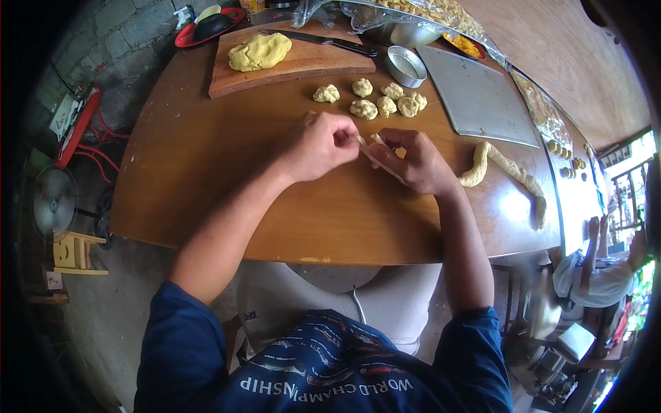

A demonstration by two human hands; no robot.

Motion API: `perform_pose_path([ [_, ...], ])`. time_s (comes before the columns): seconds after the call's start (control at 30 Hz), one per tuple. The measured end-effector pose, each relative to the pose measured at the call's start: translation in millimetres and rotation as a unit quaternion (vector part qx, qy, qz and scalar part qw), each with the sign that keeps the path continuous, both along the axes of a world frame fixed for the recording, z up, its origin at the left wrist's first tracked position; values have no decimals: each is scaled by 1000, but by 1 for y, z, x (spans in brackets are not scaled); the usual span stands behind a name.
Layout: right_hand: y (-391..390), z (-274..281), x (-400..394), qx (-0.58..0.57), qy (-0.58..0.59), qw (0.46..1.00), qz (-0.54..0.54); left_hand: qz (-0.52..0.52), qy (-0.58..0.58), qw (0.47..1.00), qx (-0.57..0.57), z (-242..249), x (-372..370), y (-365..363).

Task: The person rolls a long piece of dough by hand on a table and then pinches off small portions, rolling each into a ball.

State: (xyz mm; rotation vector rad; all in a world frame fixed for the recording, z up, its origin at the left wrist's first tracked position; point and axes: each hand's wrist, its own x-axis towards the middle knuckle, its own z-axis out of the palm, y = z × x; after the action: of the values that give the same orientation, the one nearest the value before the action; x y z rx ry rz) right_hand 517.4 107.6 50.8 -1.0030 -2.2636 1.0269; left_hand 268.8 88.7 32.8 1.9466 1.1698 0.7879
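Over the middle of the table, my left hand (318,148) pinches the end of a thin strip of pale dough (387,161). My right hand (421,165) is closed around the same strip, its thumb and fingers curled close to the left fingertips. Part of the strip is hidden behind the fingers. Just beyond my hands lie several small dough lumps (363,109). To the right of my right hand, a long bent rope of dough (509,166) rests on the table.
A wooden board (303,67) at the back carries a big yellow dough lump (259,52) and a knife (323,41). Right of it stand a round tin (406,67) and a flat metal tray (475,96). Another person (599,279) is at the far right.
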Motion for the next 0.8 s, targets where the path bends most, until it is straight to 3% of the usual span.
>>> perform_pose_path([
  [0.07,0,3,2,-21,-16,999,26,112,-8,991,66,-7,-11,14],
  [0.1,-1,2,2,-22,-16,999,26,58,-100,992,46,-2,-21,21],
  [0.2,-3,1,1,-23,-18,999,20,-31,-163,985,54,5,-15,4],
  [0.27,-3,1,1,-52,-18,998,26,-64,-155,985,41,7,-5,2],
  [0.33,-9,6,-1,-66,-30,997,21,-129,-94,966,203,0,3,3],
  [0.4,-8,8,-2,-75,-39,996,16,-128,-59,972,190,-1,-2,1],
  [0.53,-4,3,3,-111,-14,992,51,-146,-100,970,167,-4,1,0],
  [0.73,-4,7,3,-143,-19,986,82,-99,-11,970,220,1,0,-5],
  [0.8,-6,8,4,-127,-18,988,90,0,10,957,290,-4,-3,3],
])
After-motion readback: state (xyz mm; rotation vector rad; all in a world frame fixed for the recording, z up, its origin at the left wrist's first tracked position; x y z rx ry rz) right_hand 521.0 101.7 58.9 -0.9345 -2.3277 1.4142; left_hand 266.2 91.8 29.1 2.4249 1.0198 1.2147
